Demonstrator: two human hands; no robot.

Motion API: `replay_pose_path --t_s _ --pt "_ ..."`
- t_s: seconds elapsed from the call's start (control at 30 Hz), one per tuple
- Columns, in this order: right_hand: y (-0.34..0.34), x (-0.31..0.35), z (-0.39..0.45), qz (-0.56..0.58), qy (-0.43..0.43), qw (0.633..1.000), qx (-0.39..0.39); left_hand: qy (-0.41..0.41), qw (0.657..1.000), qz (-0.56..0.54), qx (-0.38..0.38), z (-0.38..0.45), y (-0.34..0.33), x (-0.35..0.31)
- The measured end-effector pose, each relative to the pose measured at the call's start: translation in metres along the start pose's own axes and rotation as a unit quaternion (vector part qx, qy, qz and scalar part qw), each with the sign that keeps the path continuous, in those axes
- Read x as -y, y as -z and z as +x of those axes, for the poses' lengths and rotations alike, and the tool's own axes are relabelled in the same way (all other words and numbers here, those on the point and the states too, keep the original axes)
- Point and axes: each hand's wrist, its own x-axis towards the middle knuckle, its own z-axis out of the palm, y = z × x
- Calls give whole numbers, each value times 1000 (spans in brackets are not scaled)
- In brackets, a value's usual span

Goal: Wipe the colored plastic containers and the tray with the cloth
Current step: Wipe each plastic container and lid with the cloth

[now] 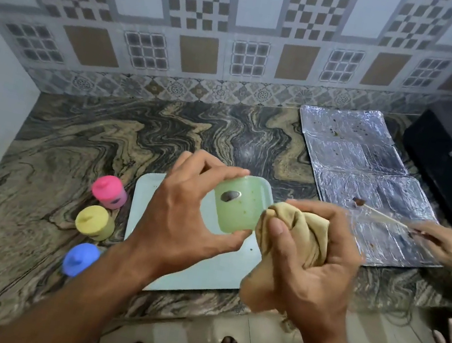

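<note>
Marbled counter [72,144], tiled wall [186,13], left hand [180,217] gripping green container [238,206], right hand [311,265] clutching cloth [298,235]

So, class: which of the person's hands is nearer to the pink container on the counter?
Left. The left hand, holding the green container above the tray, is just right of the pink container. The right hand, gripping the cloth, is farther right.

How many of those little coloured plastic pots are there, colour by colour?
Pink container: 1
Yellow container: 1
Blue container: 1
Green container: 1, held in the left hand beside the cloth in the right hand
Total: 4
</note>
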Motion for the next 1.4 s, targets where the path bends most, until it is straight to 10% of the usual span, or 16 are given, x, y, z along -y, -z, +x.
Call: replay_pose_path --t_s 0.13,0.87,1.4 --pt "-78 200 -30 64 114 989 -65 -24 999 23 -16 -6 13 -11" --pt "-81 205 -28 277 8 949 -153 29 981 -113 -153 -21 28 -11" --pt "-75 222 1 118 89 983 -113 -36 985 -71 -150 -29 31 -11"
